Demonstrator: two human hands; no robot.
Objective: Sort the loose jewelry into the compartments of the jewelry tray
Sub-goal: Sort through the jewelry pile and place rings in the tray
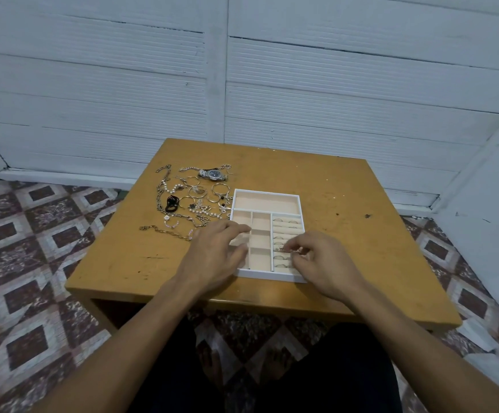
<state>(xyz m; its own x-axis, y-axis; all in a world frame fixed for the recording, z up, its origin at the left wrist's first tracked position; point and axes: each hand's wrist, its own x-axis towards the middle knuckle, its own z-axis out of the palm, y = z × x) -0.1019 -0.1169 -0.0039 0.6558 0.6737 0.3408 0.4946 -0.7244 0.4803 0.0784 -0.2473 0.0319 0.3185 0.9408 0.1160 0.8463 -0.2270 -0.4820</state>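
**Ring over the slots, pile waiting upper left**

The right hand point(322, 260) pinches a small ring point(281, 248) between thumb and fingertips, just above the padded rows in the right column of the tray point(266, 192), near frame centre. The rows run left to right, so the ring probably goes straight down. The left hand point(215, 251) rests with its fingers fairly straight on the tray's left edge. The loose jewelry point(194, 198) lies on the worktop point(346, 204) up-left, nearer the left hand.
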